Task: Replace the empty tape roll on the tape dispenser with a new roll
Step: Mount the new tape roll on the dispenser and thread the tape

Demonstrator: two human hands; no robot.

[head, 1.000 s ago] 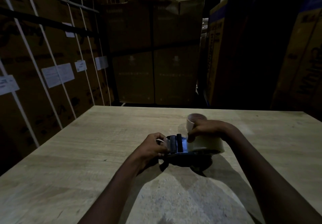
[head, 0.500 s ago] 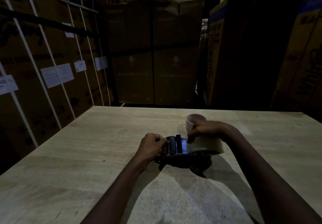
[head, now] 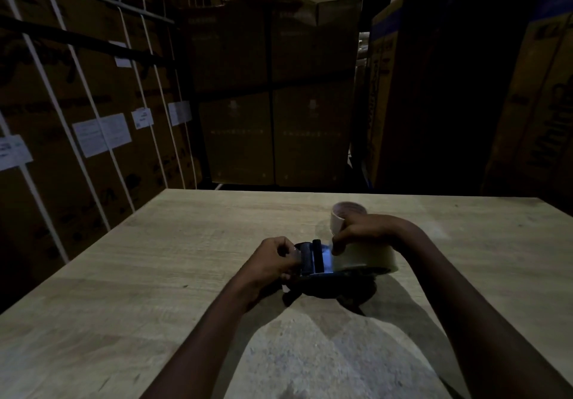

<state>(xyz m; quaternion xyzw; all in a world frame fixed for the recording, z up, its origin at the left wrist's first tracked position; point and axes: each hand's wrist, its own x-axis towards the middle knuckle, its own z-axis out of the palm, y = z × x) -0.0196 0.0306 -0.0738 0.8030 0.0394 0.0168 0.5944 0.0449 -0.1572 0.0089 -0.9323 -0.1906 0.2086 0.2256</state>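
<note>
A dark tape dispenser [head: 328, 284] lies on the wooden table [head: 155, 274] in front of me. A pale, full tape roll [head: 366, 257] sits on it at the right. My right hand [head: 362, 231] rests on top of this roll, fingers gripping its left edge. My left hand [head: 273, 262] is closed around the dispenser's front end by the black rollers [head: 310, 257]. Behind my right hand stands an empty cardboard core [head: 344, 215], upright on the table. A strip of tape seems to run between roll and rollers, but it is too dim to be sure.
Tall stacked cardboard boxes [head: 273, 104] wall in the table at the back, left and right. White straps and paper labels [head: 99, 133] cross the left boxes. The light is very low.
My left hand has closed in tighter on the dispenser's front end. The right hand and the roll have barely moved.
</note>
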